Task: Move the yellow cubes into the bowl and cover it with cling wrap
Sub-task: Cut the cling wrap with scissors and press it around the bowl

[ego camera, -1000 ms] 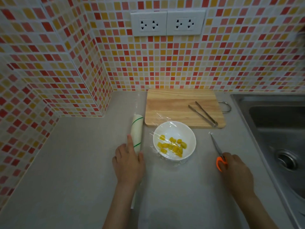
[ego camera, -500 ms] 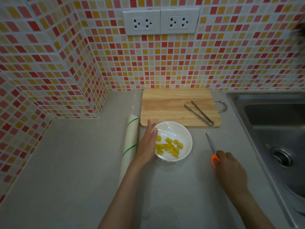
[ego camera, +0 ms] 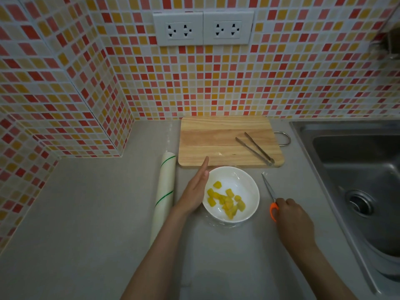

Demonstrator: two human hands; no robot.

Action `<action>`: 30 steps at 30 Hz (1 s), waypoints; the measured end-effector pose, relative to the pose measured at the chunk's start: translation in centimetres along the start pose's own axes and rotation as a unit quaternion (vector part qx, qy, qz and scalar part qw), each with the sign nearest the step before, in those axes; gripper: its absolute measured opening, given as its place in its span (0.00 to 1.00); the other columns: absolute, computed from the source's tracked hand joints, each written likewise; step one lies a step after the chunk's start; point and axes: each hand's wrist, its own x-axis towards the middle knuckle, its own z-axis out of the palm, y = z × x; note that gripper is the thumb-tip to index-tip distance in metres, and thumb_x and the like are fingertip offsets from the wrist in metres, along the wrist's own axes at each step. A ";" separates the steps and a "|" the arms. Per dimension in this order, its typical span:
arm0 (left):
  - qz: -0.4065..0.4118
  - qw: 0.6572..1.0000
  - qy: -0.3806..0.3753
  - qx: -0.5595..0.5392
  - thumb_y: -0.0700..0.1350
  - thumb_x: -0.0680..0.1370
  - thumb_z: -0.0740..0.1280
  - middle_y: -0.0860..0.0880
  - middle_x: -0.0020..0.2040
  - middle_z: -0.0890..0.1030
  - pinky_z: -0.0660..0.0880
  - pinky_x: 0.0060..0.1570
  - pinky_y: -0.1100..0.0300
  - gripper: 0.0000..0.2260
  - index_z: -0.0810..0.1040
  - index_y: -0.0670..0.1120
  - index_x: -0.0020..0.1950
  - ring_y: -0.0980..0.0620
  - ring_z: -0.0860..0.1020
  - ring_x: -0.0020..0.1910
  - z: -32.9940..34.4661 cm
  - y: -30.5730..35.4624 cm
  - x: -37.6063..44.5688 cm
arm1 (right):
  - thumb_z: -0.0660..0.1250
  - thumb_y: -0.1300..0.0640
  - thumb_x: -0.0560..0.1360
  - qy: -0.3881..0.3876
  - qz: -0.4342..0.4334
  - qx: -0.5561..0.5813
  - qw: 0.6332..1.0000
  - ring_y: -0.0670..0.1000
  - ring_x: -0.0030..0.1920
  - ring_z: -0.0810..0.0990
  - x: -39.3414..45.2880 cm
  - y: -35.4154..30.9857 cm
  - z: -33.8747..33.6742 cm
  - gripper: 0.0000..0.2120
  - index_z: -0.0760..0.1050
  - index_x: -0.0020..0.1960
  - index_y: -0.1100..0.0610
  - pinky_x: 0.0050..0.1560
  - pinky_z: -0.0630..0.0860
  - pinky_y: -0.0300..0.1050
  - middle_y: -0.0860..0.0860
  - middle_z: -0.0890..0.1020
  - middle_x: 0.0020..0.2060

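Observation:
A white bowl (ego camera: 249, 187) stands on the grey counter in front of the cutting board, with several yellow cubes (ego camera: 227, 202) inside. Clear cling wrap is stretched over it, with crinkled film showing under its front rim. My left hand (ego camera: 195, 190) lies flat and straight-fingered against the bowl's left side, holding nothing. My right hand (ego camera: 291, 215) rests on the orange handle of the scissors (ego camera: 269, 191), which lie on the counter right of the bowl, blades pointing away. The cling wrap roll (ego camera: 165, 191) lies left of my left hand.
A wooden cutting board (ego camera: 216, 139) sits behind the bowl with metal tongs (ego camera: 255, 148) on its right part. A steel sink (ego camera: 357, 180) fills the right side. Tiled walls close off the back and left, with sockets (ego camera: 203, 28) above.
My left hand left the cling wrap roll and moved right to the bowl's left side, pressing flat against it. My right hand stayed on the scissors.

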 end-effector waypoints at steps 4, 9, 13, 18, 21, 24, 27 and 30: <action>-0.010 1.000 -0.013 0.005 0.53 0.82 0.50 0.67 0.69 0.64 0.62 0.56 0.82 0.20 0.51 0.64 0.74 0.66 0.63 0.70 -0.7 -0.1 0.7 | 0.56 0.62 0.77 -0.012 -0.014 -0.057 0.998 0.54 0.50 0.78 0.1 -0.4 -0.4 0.09 0.73 0.54 0.56 0.42 0.74 0.45 0.53 0.78 0.49; 0.003 0.998 0.067 0.013 0.57 0.80 0.49 0.56 0.65 0.75 0.59 0.69 0.66 0.22 0.52 0.61 0.74 0.61 0.68 0.69 -1.0 0.7 0.4 | 0.60 0.61 0.75 -0.004 -0.049 -0.061 0.997 0.59 0.46 0.79 0.6 -0.6 -1.3 0.14 0.71 0.61 0.59 0.44 0.73 0.49 0.57 0.79 0.47; 0.043 0.982 0.181 -0.002 0.58 0.81 0.49 0.68 0.61 0.73 0.55 0.52 0.87 0.23 0.59 0.56 0.75 0.84 0.63 0.57 -0.3 2.0 -1.5 | 0.64 0.66 0.74 0.095 -0.108 0.132 0.981 0.63 0.50 0.80 2.3 -1.8 -3.2 0.16 0.74 0.61 0.64 0.51 0.74 0.51 0.63 0.81 0.52; 0.024 0.984 0.173 -0.029 0.54 0.82 0.50 0.70 0.64 0.66 0.60 0.53 0.84 0.21 0.53 0.60 0.76 0.78 0.65 0.60 2.8 2.3 -3.6 | 0.57 0.61 0.79 0.031 -0.223 0.412 0.883 0.44 0.63 0.71 4.7 -6.1 -5.3 0.15 0.74 0.63 0.59 0.61 0.63 0.26 0.49 0.77 0.60; -0.003 0.985 0.165 -0.054 0.51 0.82 0.50 0.66 0.67 0.63 0.60 0.51 0.84 0.23 0.48 0.58 0.76 0.66 0.65 0.66 4.0 1.9 -3.6 | 0.55 0.59 0.80 -0.045 -0.210 0.441 0.871 0.47 0.61 0.75 5.4 -7.2 -4.2 0.15 0.74 0.63 0.59 0.61 0.66 0.31 0.52 0.79 0.59; -0.014 0.979 0.179 -0.091 0.54 0.82 0.50 0.80 0.63 0.62 0.64 0.59 0.72 0.21 0.53 0.63 0.75 0.59 0.66 0.70 4.2 2.0 -3.0 | 0.53 0.57 0.81 -0.081 -0.158 0.506 0.844 0.49 0.59 0.77 6.3 -7.2 -3.1 0.15 0.74 0.63 0.57 0.62 0.69 0.42 0.53 0.82 0.55; -0.023 0.976 0.194 -0.098 0.61 0.76 0.50 0.61 0.74 0.65 0.67 0.66 0.56 0.15 0.62 0.85 0.51 0.53 0.69 0.69 4.1 2.0 -2.4 | 0.51 0.52 0.81 -0.134 -0.084 0.583 0.797 0.51 0.61 0.76 7.1 -6.7 -1.9 0.17 0.76 0.61 0.52 0.65 0.69 0.47 0.51 0.80 0.57; -0.037 0.970 0.218 -0.102 0.63 0.74 0.51 0.50 0.68 0.75 0.71 0.63 0.53 0.15 0.57 0.82 0.57 0.51 0.74 0.63 4.0 1.4 -1.5 | 0.47 0.46 0.81 -0.193 -0.033 0.656 0.729 0.50 0.60 0.77 7.3 -6.4 -0.5 0.20 0.76 0.59 0.47 0.60 0.73 0.46 0.51 0.79 0.61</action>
